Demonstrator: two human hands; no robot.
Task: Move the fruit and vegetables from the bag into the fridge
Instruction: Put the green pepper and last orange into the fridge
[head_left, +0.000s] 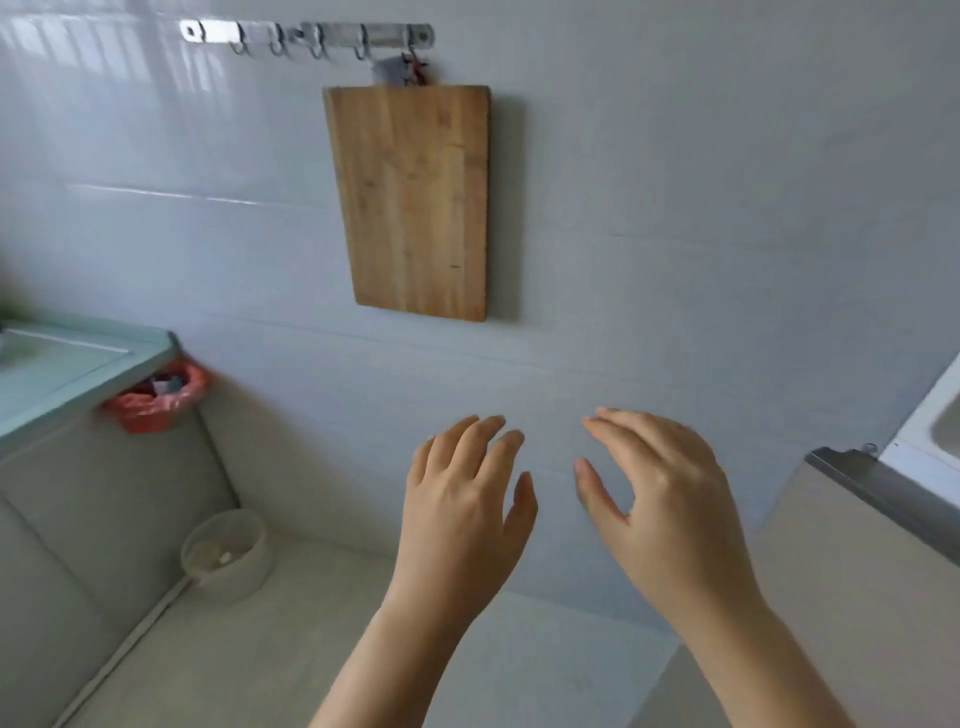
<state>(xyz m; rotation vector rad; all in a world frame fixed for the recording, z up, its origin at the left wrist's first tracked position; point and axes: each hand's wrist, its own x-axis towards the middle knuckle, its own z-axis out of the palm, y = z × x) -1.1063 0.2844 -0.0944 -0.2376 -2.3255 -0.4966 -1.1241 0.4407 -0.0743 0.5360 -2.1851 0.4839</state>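
My left hand (465, 501) and my right hand (660, 499) are raised side by side in front of a pale tiled wall, palms down, fingers spread, holding nothing. No bag, fruit or vegetables appear in the head view. At the right edge stands a beige appliance (852, 587) with a dark metal strip along its top, possibly the fridge; I cannot tell for sure.
A wooden cutting board (413, 202) hangs from a metal hook rail (306, 35) on the wall. At left is a pale green counter (67, 374) with a red bag-lined bin (156, 397) at its corner. A small round bin (226, 553) sits on the floor.
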